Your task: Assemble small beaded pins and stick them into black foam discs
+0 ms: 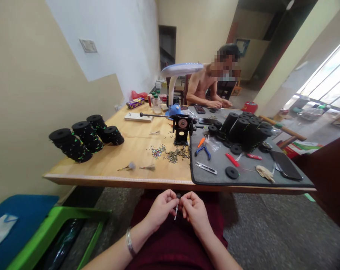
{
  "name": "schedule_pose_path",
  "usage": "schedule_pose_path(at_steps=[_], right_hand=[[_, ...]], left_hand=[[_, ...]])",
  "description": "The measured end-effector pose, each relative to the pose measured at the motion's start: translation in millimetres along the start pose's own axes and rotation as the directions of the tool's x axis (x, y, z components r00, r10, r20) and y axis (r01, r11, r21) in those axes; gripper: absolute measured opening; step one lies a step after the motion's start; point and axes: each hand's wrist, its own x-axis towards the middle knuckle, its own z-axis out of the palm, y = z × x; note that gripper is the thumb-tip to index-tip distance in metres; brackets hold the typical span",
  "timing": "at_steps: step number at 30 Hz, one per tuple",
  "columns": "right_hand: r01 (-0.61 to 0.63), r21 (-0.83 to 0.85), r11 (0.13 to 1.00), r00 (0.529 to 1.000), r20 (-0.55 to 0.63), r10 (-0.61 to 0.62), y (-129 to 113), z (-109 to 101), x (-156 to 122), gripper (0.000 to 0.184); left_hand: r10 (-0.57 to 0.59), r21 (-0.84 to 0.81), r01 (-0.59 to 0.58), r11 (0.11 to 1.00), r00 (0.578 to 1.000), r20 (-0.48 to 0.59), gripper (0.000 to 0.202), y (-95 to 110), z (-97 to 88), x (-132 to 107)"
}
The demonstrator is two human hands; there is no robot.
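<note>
My left hand point(166, 205) and my right hand point(193, 208) meet over my lap, just in front of the table edge. Both have their fingers pinched together. Between the fingertips is a small dark piece point(178, 195), too small to name, and a thin whitish strip point(176, 213) hangs below it. Which hand grips which part is hard to make out. On the table beyond lie two thin feathery bundles point(147, 167), a heap of small metal bits point(174, 154) and a heap of colourful bits point(158, 151).
Black foam spools point(81, 135) stand in stacks at left, more point(243, 127) at right. A winding device point(182, 129) and a lamp point(181, 69) stand mid-table. Pliers point(203, 150), snips point(206, 167) and a foam disc point(232, 172) lie on the grey mat point(215, 179). Another person point(199, 90) sits opposite.
</note>
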Motion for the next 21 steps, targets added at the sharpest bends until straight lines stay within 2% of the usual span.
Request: schedule_pose_path(at_steps=[9,17,21], right_hand=[[0.072,-0.073,0.995,0.997,-0.017,-0.074,1.8,-0.8,1.5,0.029],[0.114,-0.087,0.990,0.993,-0.002,-0.114,4.5,-0.9,3.0,0.028],[0.095,-0.022,0.995,0.995,-0.009,-0.095,5.8,-1.2,4.1,0.031]], left_hand=[[0.115,0.168,-0.117,0.979,0.993,0.019,0.022,-4.8,1.8,-0.8],[0.132,0.148,-0.135,0.980,0.991,0.033,0.023,-5.2,4.4,-1.5],[0.072,0.056,-0.073,0.996,0.997,0.010,0.027,-3.6,6.0,-0.8]])
